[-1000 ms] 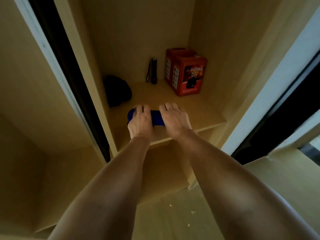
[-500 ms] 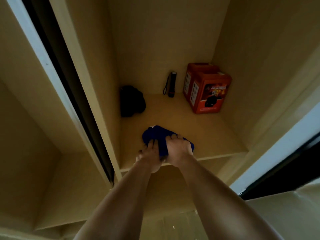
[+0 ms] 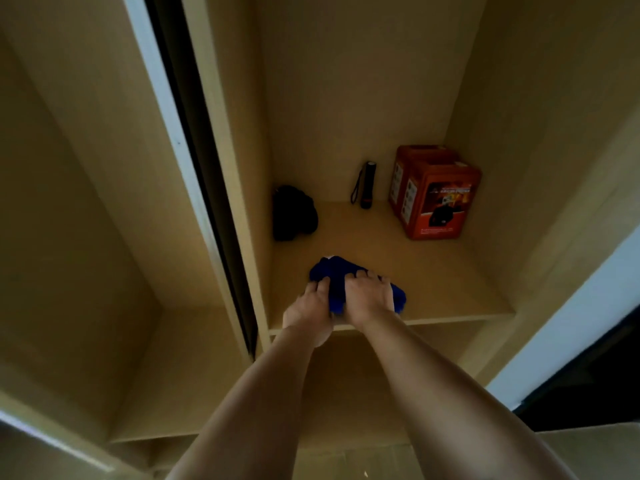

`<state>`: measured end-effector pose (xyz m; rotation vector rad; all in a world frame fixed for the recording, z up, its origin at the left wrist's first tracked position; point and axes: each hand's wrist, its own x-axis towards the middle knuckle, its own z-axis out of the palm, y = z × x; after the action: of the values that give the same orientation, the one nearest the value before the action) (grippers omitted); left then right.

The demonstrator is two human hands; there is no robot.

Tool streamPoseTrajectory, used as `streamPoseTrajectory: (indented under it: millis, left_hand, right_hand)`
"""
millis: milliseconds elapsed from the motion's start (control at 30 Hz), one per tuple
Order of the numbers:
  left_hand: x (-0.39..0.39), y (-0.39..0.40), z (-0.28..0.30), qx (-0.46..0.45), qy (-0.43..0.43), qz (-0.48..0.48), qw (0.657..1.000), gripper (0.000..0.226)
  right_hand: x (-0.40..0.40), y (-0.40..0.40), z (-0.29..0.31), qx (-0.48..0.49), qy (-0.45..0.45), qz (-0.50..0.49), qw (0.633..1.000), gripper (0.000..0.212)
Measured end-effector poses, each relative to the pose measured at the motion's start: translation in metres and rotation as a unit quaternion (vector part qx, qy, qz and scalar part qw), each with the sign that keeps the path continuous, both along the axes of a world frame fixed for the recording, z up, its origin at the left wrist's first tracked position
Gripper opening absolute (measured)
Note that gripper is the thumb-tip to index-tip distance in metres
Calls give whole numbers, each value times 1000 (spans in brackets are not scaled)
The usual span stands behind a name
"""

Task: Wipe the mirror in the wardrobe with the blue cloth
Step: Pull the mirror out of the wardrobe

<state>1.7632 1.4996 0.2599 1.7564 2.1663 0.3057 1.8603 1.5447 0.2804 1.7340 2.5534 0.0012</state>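
The blue cloth [image 3: 334, 275] lies bunched near the front edge of a wooden wardrobe shelf [image 3: 450, 292]. My left hand [image 3: 310, 308] grips its left part, fingers curled into the fabric. My right hand [image 3: 369, 297] lies over its right part, fingers curled down on it; blue fabric shows past the hand on the right. No mirror surface can be made out in this view.
At the back of the shelf stand a black flashlight [image 3: 367, 185], two red boxes [image 3: 438, 199] on the right and a dark bundle [image 3: 292, 213] on the left. A sliding-door frame [image 3: 180, 143] runs down the left; another compartment [image 3: 104, 271] lies beyond it.
Both hands drew the cloth back toward the shelf's front edge and bunched it up. The camera view shifted, so the shelf now sits further right in the frame.
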Motion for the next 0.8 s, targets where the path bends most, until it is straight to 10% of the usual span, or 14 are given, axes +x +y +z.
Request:
streamPoseTrajectory:
  millis: [200,633,800]
  left_hand:
    - [-20,-32,50,182,40,24,982,15]
    - [-110,-132,81,257,-28,81,963,11]
    - [-130,-123,87,176,-110,106,972,51]
  right_hand:
    - [-29,-40,40,42,75,-1,996,24]
    - [-125,-133,70,85,197,-13,977,16]
    - [-147,-136,85,90,188,-27,978,32]
